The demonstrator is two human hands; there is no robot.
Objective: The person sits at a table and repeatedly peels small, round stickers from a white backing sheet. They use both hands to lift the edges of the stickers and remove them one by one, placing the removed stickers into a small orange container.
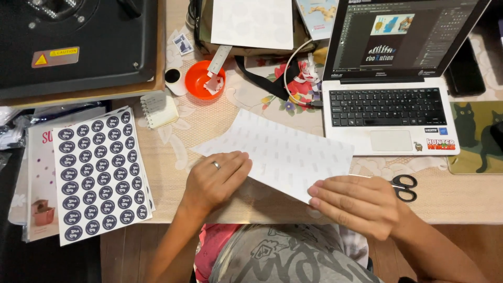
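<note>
The right hand point(359, 204) hides most of the scissors point(406, 187). A white sheet point(283, 152) with faint grey marks lies tilted on the worktop point(461, 199) before the laptop point(390, 105); both hands, the left hand point(215, 181) too, rest flat and open on its edges.

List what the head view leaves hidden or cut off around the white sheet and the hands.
- Scissors: blades hidden behind the right hand.
- White sheet: near edge covered by the left hand and the right hand.
- Laptop: screen top cut off by the frame edge.
- Sheet's faint marks: too pale to make out.
</note>
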